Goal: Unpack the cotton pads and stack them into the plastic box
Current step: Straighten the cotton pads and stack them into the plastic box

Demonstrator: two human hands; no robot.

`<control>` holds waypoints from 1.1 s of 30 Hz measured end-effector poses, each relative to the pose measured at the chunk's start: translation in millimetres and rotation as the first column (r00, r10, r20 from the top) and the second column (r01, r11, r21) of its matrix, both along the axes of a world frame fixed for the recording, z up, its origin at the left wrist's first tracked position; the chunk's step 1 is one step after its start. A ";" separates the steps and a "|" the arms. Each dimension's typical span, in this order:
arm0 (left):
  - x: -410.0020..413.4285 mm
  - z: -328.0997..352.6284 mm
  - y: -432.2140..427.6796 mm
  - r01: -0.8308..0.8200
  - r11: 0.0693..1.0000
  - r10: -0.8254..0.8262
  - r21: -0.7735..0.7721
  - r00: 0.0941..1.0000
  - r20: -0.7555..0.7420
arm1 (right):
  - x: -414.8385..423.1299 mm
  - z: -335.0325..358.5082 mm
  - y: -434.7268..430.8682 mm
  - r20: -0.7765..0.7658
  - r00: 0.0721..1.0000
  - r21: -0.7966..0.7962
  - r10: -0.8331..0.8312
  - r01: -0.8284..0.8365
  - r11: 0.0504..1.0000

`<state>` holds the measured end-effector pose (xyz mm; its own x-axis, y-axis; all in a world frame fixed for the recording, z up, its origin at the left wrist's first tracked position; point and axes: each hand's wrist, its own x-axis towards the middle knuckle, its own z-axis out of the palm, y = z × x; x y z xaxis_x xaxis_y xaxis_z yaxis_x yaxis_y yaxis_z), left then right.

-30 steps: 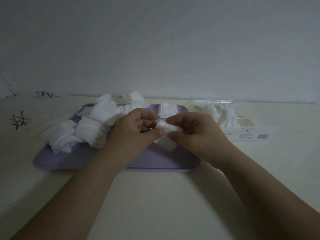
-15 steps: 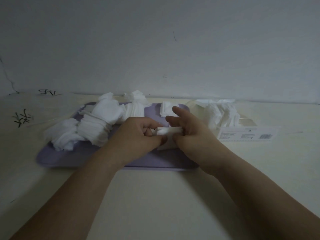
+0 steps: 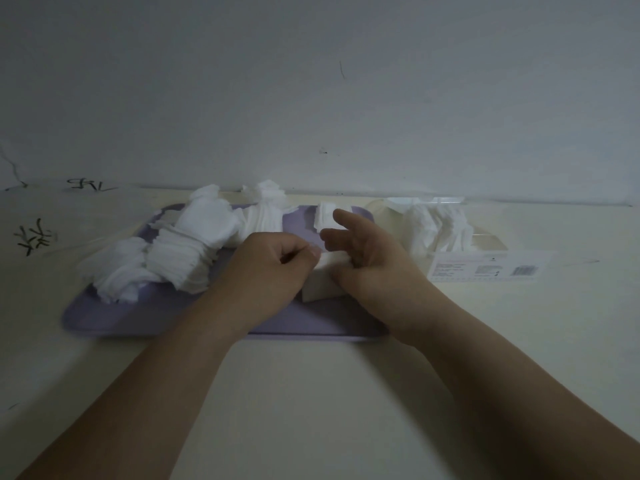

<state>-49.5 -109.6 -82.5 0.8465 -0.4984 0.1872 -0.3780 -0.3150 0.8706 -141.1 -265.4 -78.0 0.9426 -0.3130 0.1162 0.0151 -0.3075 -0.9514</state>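
A small stack of white cotton pads stands on the purple tray, held between both hands. My left hand is curled against the stack's left side, thumb and fingertips pinching its top edge. My right hand grips the stack's right side with thumb and lower fingers, while the index and middle fingers stick out loosely above. Loose heaps of cotton pads cover the tray's left and back. The clear plastic box, labelled on its front, sits to the right with several pads inside.
A few more pads lie at the tray's back edge. The wall rises directly behind the tray and box. Black scribbles mark the pale table at the far left. Bare table surface stretches in front of the tray.
Both hands have lowered the small pad stack from above the tray down onto it. My right hand's upper fingers have opened out from the stack.
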 end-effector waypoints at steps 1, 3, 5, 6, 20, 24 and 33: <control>-0.1 0.0 0.6 0.006 1.000 -0.006 -0.002 1.000 0.003 | -0.5 0.5 -1.4 0.006 1.000 -0.049 -0.007 0.008 0.999; -1.0 1.7 1.3 0.020 1.000 -0.020 0.005 1.000 0.004 | -0.4 -0.6 -3.8 0.010 1.000 -0.102 -0.005 0.006 0.995; 2.3 3.4 1.9 -0.041 0.999 0.041 -0.030 0.999 -0.014 | -0.2 -0.9 -4.2 0.011 1.000 -0.095 -0.021 0.022 0.995; 5.5 4.0 3.9 -0.094 0.995 0.095 -0.044 0.995 0.008 | -0.1 -0.2 -4.2 0.020 0.999 -0.073 -0.038 0.039 0.997; 25.1 -6.4 10.8 -0.143 0.939 0.027 0.314 0.938 0.346 | -0.3 1.6 -6.6 0.119 0.973 -0.246 -0.199 0.223 0.943; 26.2 -5.3 12.4 -0.101 0.937 0.026 0.335 0.975 0.222 | -3.1 5.1 -4.8 0.102 0.972 -0.396 -0.212 0.236 0.887; 15.9 10.6 22.2 0.037 0.999 -0.035 0.032 0.997 -0.074 | -2.6 3.3 -13.6 0.027 0.964 -0.254 -0.264 0.262 0.931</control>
<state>-33.6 -87.4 -71.9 0.8389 -0.5335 0.1081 -0.3251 -0.3318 0.8855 -143.8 -279.1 -74.6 0.8317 -0.5110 0.2172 -0.1058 -0.5298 -0.8415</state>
